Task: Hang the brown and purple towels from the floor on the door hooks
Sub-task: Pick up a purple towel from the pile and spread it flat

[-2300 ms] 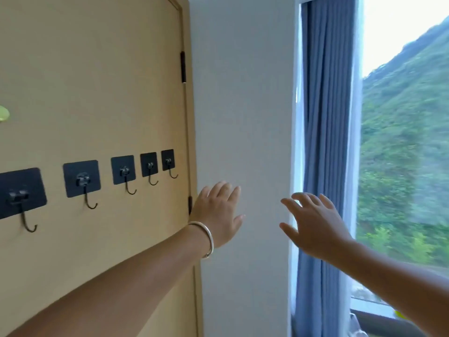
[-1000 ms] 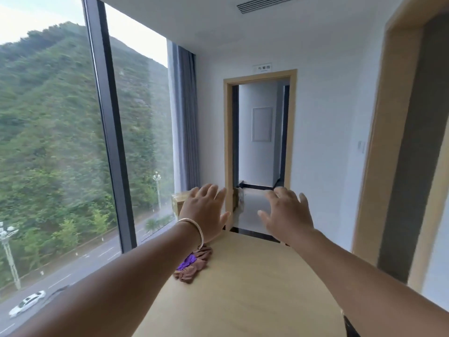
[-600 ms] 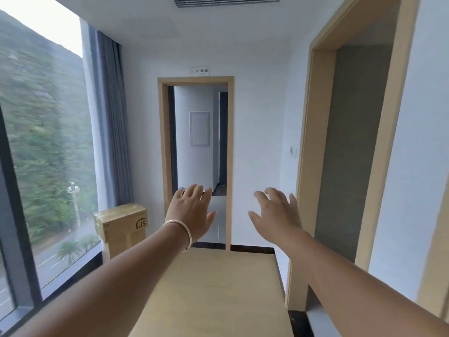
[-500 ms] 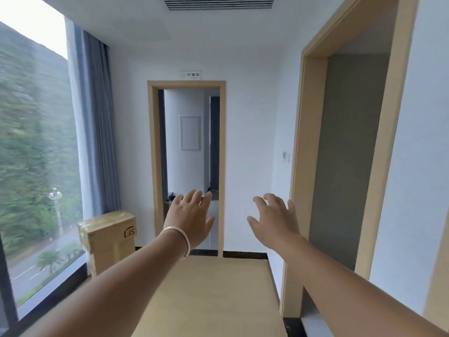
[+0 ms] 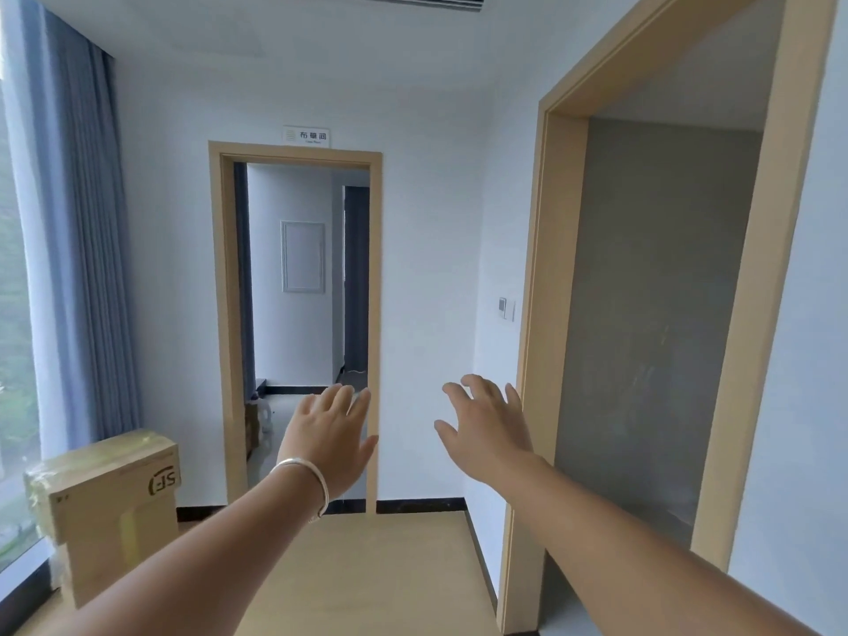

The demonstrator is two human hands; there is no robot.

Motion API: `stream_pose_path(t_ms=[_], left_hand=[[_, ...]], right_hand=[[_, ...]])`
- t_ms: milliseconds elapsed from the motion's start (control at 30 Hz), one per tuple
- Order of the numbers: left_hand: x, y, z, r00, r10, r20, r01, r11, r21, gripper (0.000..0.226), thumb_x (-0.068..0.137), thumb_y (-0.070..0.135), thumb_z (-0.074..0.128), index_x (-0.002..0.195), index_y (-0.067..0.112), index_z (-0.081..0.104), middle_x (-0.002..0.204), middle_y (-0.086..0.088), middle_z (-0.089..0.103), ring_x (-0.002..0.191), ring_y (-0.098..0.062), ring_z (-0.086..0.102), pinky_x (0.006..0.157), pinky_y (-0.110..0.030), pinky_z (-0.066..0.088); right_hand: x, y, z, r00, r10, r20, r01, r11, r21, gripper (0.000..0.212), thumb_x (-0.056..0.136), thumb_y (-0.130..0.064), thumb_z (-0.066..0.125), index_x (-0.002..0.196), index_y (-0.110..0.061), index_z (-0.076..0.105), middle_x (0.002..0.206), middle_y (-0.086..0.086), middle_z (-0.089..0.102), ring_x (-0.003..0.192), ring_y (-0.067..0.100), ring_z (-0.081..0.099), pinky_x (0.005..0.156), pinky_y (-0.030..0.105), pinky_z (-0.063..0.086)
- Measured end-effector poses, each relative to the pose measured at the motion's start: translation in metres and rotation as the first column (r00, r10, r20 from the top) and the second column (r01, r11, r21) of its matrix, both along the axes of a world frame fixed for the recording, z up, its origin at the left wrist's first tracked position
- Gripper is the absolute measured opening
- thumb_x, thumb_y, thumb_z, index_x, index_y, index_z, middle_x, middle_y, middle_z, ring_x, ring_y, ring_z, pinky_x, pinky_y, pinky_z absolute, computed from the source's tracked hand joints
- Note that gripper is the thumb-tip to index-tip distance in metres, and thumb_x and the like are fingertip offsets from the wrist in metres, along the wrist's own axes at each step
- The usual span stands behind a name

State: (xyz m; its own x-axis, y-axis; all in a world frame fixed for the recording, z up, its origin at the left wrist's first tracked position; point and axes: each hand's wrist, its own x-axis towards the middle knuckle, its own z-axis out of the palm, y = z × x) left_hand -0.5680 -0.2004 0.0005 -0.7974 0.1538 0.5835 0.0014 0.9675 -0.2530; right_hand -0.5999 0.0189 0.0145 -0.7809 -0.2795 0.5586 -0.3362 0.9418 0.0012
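My left hand, with a silver bangle on the wrist, is stretched out in front of me with straight fingers and holds nothing. My right hand is held out beside it, fingers spread and empty. Neither the brown and purple towels nor the door hooks are in view. Below my arms lies a light wooden floor.
A taped cardboard box stands at the lower left by the blue curtain and window. An open doorway lies straight ahead in the far wall. A second wood-framed opening is on the right.
The view has swung right, from the hooks on the door past the window and the towels on the floor to the far doorway. Both hands stay raised, open and empty.
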Motion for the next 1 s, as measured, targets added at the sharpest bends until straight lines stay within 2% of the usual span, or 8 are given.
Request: stream_pose_path(t_ms=[333, 567, 833, 1000], left_hand=[[-0.157, 0.007, 0.005, 1.0, 0.003, 0.013, -0.003, 1.0, 0.012, 0.067, 0.094, 0.059, 0.03, 0.15, 0.023, 0.021, 0.15, 0.002, 0.035, 0.138, -0.02, 0.032, 0.111, -0.038, 0.029], [-0.271, 0.022, 0.031, 0.998, -0.009, -0.066, 0.011, 1.0, 0.023, 0.062, 0.094, 0.055, 0.035, 0.146, 0.021, 0.027, 0.14, 0.001, 0.043, 0.132, -0.019, 0.037, 0.106, -0.035, 0.033], [-0.38, 0.019, 0.027, 0.998, -0.006, -0.058, 0.008, 0.999, 0.032, 0.062, 0.094, 0.056, 0.033, 0.147, 0.025, 0.022, 0.141, 0.001, 0.04, 0.133, -0.02, 0.034, 0.104, -0.036, 0.034], [-0.464, 0.006, 0.014, 0.999, -0.015, -0.039, 0.015, 1.0, 0.014, 0.064, 0.095, 0.057, 0.028, 0.15, 0.028, 0.014, 0.152, -0.005, 0.023, 0.14, -0.024, 0.022, 0.109, -0.04, 0.03]], right_hand=[[-0.159, 0.017, 0.007, 1.0, 0.007, -0.018, -0.007, 1.0, -0.003, 0.05, 0.095, -0.048, 0.041, 0.14, -0.027, 0.036, 0.148, 0.003, 0.033, 0.138, 0.023, 0.027, 0.117, 0.051, 0.009], [-0.28, 0.035, 0.02, 0.999, -0.025, -0.027, 0.024, 1.0, -0.018, 0.051, 0.095, -0.049, 0.04, 0.141, -0.027, 0.035, 0.15, 0.003, 0.03, 0.139, 0.022, 0.027, 0.116, 0.05, 0.011], [-0.381, 0.035, 0.004, 0.999, -0.024, 0.028, 0.024, 0.999, -0.025, 0.052, 0.096, -0.049, 0.038, 0.144, -0.028, 0.033, 0.151, 0.001, 0.028, 0.14, 0.02, 0.025, 0.117, 0.048, 0.01], [-0.455, 0.025, -0.007, 0.998, -0.043, 0.033, 0.044, 0.999, -0.012, 0.052, 0.097, -0.05, 0.037, 0.144, -0.028, 0.032, 0.151, 0.0, 0.028, 0.139, 0.019, 0.026, 0.117, 0.048, 0.01]])
